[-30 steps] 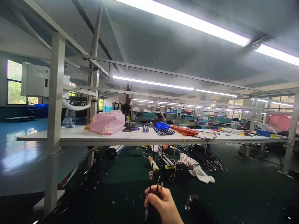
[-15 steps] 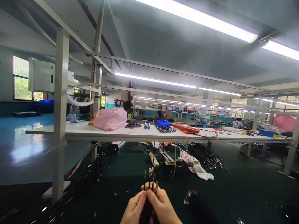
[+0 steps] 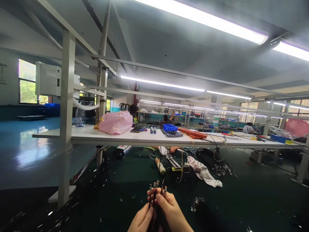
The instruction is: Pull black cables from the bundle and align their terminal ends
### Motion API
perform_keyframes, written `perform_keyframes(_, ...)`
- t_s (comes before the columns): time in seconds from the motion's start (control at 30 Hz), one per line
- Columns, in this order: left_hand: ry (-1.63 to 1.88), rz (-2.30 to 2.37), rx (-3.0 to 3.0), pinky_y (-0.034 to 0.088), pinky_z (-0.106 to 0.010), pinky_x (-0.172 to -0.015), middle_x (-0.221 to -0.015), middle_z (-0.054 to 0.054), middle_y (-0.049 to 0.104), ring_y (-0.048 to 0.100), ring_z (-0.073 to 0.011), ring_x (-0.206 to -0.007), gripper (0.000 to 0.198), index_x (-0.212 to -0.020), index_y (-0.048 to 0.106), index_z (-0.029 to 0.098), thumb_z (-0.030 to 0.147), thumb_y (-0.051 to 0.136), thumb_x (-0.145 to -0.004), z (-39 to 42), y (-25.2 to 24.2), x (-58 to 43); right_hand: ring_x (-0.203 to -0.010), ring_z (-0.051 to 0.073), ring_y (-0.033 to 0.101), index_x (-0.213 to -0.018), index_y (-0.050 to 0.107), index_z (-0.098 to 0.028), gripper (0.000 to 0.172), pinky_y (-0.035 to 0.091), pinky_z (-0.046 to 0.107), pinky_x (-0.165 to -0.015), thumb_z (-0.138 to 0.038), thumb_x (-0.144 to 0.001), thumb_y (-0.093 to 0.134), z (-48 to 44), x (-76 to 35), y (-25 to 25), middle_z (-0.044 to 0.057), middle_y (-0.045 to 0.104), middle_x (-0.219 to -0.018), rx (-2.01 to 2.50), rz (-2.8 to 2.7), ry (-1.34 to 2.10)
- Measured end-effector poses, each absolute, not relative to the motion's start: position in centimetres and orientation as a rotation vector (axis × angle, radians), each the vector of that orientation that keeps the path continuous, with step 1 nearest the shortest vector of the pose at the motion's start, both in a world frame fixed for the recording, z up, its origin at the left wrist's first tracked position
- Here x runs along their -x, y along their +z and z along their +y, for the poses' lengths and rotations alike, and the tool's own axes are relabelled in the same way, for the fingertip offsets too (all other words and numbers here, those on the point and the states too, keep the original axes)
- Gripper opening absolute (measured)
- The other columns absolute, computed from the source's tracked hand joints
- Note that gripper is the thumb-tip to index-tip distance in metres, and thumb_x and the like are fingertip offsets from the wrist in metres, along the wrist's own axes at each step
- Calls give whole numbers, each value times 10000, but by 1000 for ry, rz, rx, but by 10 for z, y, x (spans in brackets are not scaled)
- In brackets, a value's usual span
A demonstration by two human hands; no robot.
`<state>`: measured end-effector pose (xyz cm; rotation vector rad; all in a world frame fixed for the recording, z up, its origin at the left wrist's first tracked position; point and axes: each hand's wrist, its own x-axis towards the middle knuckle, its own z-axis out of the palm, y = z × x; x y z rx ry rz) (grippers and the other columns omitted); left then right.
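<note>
At the bottom middle, my left hand (image 3: 142,217) pinches several thin black cables (image 3: 154,199) a little below their tips. My right hand (image 3: 170,206) is closed on the same bunch from the other side, its thumb pressed over the cables and its fingers behind them. Small metallic connector ends (image 3: 157,183) stick up above my fingers, fanned slightly apart. The lower part of the bunch hangs into the dark between my wrists and is hard to make out. Both hands are above the dark green work surface.
A dark green surface (image 3: 120,180) spreads around my hands, with a coil of cables (image 3: 198,203) at right. Farther off lie a cloth (image 3: 205,175) and a cable pile (image 3: 223,166). A white shelf (image 3: 149,138) bears a pink bag (image 3: 116,122) and a blue bin (image 3: 170,128).
My left hand has slid slightly lower on the cables, while my right hand has shifted a little to the right. The connector ends now stand closer together. The view has turned slightly left.
</note>
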<state>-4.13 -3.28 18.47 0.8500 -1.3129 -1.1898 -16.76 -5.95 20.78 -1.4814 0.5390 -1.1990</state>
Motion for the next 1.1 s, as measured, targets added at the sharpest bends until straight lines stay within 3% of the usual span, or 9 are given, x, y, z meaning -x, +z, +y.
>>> perform_keyframes(0.1, -1445, -1287, -738, 317, -202, -441, -500, 12, 494, 404, -88, -424, 574, -894, 587, 145, 666, 568, -654, -37, 179, 45, -891, 270, 578, -1112, 601, -168, 447, 413, 409, -819, -446, -769, 671, -59, 169, 212, 111, 648, -948, 1480, 533, -1144)
perform_keyframes(0.17, -1499, -1356, -706, 169, -186, -389, -391, 62, 365, 261, -43, -343, 536, -778, 546, 130, 656, 557, -674, -41, 174, 46, -927, 263, 570, -1219, 507, -218, 538, 418, 396, -814, -395, -748, 699, -61, 174, 220, 94, 619, -1036, 1399, 482, -1179)
perform_keyframes(0.27, -1521, -1430, -707, 105, -195, -373, -364, 58, 370, 235, -37, -319, 527, -709, 496, 138, 663, 539, -681, -45, 169, 46, -1072, 261, 496, -1267, 448, -271, 500, 407, 385, -857, -401, -814, 615, -66, 182, 240, 76, 500, -1243, 1440, 450, -1271)
perform_keyframes(0.37, -1562, -1447, -716, 126, -191, -347, -390, 32, 435, 281, -47, -317, 519, -721, 498, 137, 654, 533, -689, -46, 169, 48, -1096, 253, 480, -1170, 562, -232, 353, 385, 385, -901, -438, -899, 469, -70, 186, 262, 75, 541, -1201, 1788, 587, -1129)
perform_keyframes(0.47, -1620, -1346, -750, 166, -179, -330, -425, 26, 464, 324, -50, -322, 509, -719, 487, 143, 645, 556, -677, -42, 176, 49, -1003, 246, 545, -1080, 625, -180, 387, 425, 361, -853, -453, -924, 398, -70, 183, 277, 84, 621, -1061, 2044, 707, -930)
perform_keyframes(0.77, -1727, -1200, -755, 307, -176, -357, -460, -8, 526, 433, -83, -349, 459, -737, 493, 130, 578, 588, -697, -35, 197, 43, -906, 211, 586, -1171, 565, -169, 367, 456, 294, -766, -386, -932, 390, -69, 175, 287, 66, 645, -1007, 2234, 806, -725)
perform_keyframes(0.93, -1582, -1319, -823, 251, -178, -345, -468, 13, 485, 396, -73, -349, 461, -771, 518, 122, 583, 498, -756, -38, 205, 42, -874, 206, 600, -1213, 530, -167, 357, 470, 293, -753, -332, -917, 416, -66, 171, 293, 66, 651, -971, 2327, 934, -687)
perform_keyframes(1.0, -1546, -1407, -873, 279, -182, -361, -479, 17, 475, 415, -78, -364, 444, -735, 510, 127, 571, 505, -756, -38, 209, 39, -1037, 220, 531, -1257, 480, -170, 400, 449, 301, -834, -341, -896, 470, -67, 169, 289, 93, 551, -1183, 2354, 912, -689)
perform_keyframes(1.1, -1640, -1465, -888, 371, -214, -399, -534, -13, 519, 497, -122, -437, 390, -699, 501, 130, 515, 529, -756, -37, 216, 32, -1237, 224, 328, -1317, 391, -176, 503, 394, 298, -934, -355, -868, 529, -71, 165, 279, 77, 228, -1433, 2342, 825, -787)
